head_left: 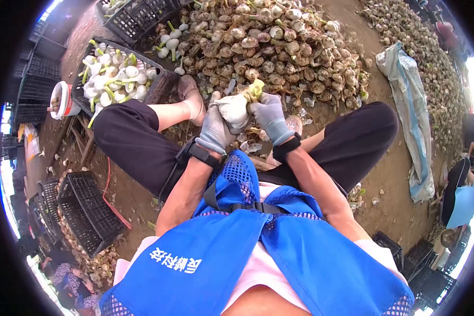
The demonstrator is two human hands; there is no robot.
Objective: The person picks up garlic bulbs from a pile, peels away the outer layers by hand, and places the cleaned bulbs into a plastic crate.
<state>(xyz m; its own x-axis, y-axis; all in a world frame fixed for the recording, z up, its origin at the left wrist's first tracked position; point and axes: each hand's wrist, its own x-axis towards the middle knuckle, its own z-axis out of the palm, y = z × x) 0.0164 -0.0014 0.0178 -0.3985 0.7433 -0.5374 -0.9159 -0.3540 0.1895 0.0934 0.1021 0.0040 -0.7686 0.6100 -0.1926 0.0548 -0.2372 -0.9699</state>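
Observation:
Between my two gloved hands is a large white garlic bulb (pixel 234 111) with a short green-yellow stem at its upper right. My left hand (pixel 216 124) is wrapped round the bulb's left side. At the right, my right hand (pixel 268 116) is closed on the bulb's stem end. Both hands wear thin grey gloves, with dark bands at the wrists. Loose garlic skins lie on the ground just below the hands. Beyond them rises a big heap of brown, unpeeled garlic (pixel 279 52).
A black crate (pixel 160 87) of white garlic stands at upper left, beside a white bucket (pixel 64 100). Empty black crates (pixel 87 210) lie at lower left. A pale sack (pixel 411 110) lies at right. Other people sit at the far right and lower left edges.

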